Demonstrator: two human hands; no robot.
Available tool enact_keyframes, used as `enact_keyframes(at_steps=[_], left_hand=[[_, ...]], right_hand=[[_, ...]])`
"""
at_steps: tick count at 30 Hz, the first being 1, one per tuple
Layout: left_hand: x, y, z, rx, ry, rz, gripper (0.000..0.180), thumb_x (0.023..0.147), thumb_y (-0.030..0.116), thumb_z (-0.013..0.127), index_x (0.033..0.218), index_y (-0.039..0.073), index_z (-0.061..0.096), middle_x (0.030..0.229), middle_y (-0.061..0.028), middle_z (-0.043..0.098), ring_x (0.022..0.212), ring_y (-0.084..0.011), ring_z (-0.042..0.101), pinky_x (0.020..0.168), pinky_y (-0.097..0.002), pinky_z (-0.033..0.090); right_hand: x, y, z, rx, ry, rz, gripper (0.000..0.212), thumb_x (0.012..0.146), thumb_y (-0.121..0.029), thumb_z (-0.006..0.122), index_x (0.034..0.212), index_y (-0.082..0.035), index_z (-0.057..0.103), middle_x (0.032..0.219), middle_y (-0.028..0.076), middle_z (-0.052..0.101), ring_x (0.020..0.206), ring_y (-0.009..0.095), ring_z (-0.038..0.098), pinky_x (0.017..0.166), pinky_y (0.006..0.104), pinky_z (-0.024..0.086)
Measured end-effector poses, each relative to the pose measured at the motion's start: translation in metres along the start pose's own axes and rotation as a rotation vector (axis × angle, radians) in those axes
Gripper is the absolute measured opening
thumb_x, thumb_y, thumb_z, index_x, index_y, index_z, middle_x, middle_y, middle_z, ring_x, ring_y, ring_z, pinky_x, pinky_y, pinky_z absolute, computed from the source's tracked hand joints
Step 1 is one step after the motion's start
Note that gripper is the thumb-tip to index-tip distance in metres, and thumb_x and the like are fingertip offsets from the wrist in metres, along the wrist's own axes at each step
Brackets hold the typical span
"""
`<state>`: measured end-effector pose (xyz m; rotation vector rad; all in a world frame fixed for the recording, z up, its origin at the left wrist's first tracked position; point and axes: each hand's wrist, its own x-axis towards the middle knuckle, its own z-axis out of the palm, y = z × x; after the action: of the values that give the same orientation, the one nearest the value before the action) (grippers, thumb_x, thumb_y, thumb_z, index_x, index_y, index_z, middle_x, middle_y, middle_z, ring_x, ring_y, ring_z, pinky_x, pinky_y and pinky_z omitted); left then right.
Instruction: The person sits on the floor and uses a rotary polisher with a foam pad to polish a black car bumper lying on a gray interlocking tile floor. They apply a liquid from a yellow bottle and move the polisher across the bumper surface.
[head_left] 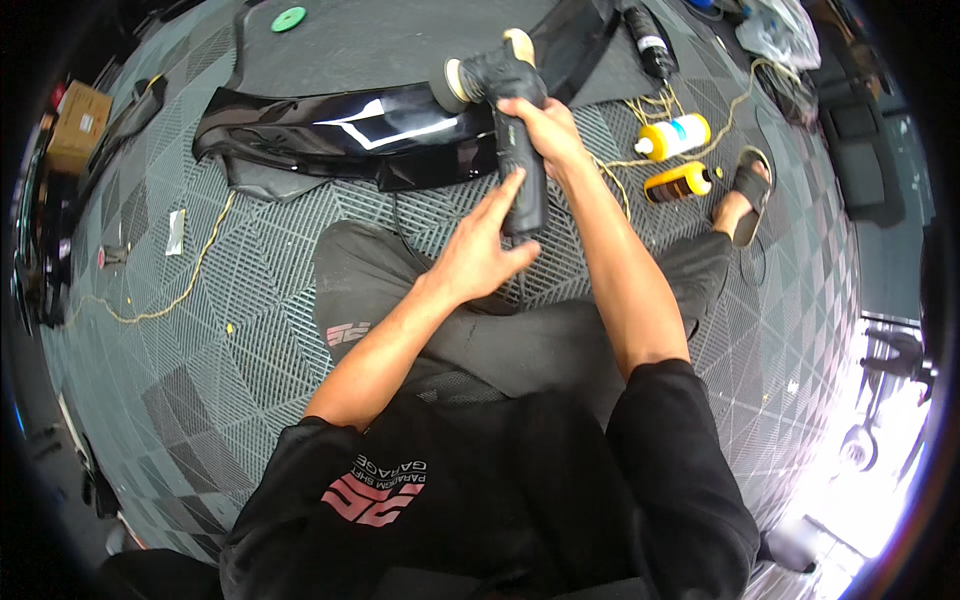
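Note:
My right hand (548, 132) is wrapped round the neck of a black power polisher (513, 142), just below its head. The polisher's round pad (453, 88) faces left, at the upper edge of a glossy black curved car panel (350, 130); I cannot tell whether they touch. With fingers stretched out and thumb apart, my left hand (478, 250) rests its fingertips against the lower part of the polisher's body. The panel lies across the floor beyond my legs, reflecting light.
Yellow bottles (680, 136) and a black bottle (652, 45) lie to the right. A pale cord (740, 95) crosses the tiled floor (260, 330). On a dark mat (340, 45) lies a green disc (288, 19). A cardboard box (80, 120) stands far left.

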<state>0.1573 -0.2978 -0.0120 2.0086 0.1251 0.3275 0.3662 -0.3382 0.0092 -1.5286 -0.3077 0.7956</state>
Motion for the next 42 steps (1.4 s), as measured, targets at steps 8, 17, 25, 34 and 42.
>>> enact_keyframes(at_steps=[8, 17, 25, 34, 42], left_hand=[[0.014, 0.021, 0.005, 0.188, 0.133, -0.103, 0.091, 0.083, 0.017, 0.09, 0.158, 0.008, 0.039, 0.133, -0.0284, 0.067, 0.116, -0.0417, 0.072, 0.097, -0.0479, 0.059], [0.012, 0.021, 0.002, 0.195, 0.086, -0.051, 0.084, 0.084, 0.025, 0.089, 0.153, 0.005, 0.045, 0.143, -0.026, 0.061, 0.13, -0.0434, 0.064, 0.108, -0.0488, 0.054], [0.011, 0.01, 0.011, -0.043, 0.093, -0.043, 0.078, 0.085, 0.02, 0.086, 0.151, 0.007, 0.046, 0.141, -0.0278, 0.059, 0.125, -0.0467, 0.064, 0.105, -0.0511, 0.056], [0.014, 0.0, 0.024, -0.135, 0.153, -0.024, 0.075, 0.082, 0.017, 0.087, 0.145, 0.004, 0.049, 0.132, -0.0242, 0.062, 0.119, -0.0449, 0.067, 0.105, -0.0501, 0.055], [0.001, -0.003, 0.023, -0.165, 0.164, -0.134, 0.086, 0.083, 0.018, 0.088, 0.151, 0.005, 0.038, 0.142, -0.0265, 0.054, 0.13, -0.0467, 0.059, 0.109, -0.0519, 0.052]], right_hand=[[0.0, -0.008, 0.006, -0.046, 0.198, 0.007, 0.045, 0.078, -0.023, 0.088, 0.106, 0.006, 0.067, 0.085, 0.01, 0.071, 0.066, 0.018, 0.069, 0.059, 0.0349, 0.058], [0.002, 0.008, -0.01, -0.009, 0.191, 0.001, 0.055, 0.08, -0.028, 0.088, 0.122, 0.002, 0.069, 0.102, 0.011, 0.074, 0.083, 0.022, 0.071, 0.076, 0.0386, 0.058], [0.006, 0.008, -0.019, 0.068, 0.236, 0.006, 0.048, 0.082, -0.017, 0.085, 0.118, 0.006, 0.062, 0.09, 0.011, 0.07, 0.068, 0.021, 0.069, 0.063, 0.036, 0.059], [0.01, 0.008, -0.025, -0.004, 0.283, -0.014, 0.046, 0.082, -0.017, 0.085, 0.117, 0.004, 0.064, 0.094, 0.011, 0.073, 0.073, 0.02, 0.07, 0.067, 0.0351, 0.058], [0.012, 0.011, -0.006, -0.126, 0.234, -0.084, 0.049, 0.083, -0.016, 0.085, 0.12, 0.005, 0.061, 0.096, 0.012, 0.072, 0.073, 0.02, 0.07, 0.065, 0.0337, 0.057]])
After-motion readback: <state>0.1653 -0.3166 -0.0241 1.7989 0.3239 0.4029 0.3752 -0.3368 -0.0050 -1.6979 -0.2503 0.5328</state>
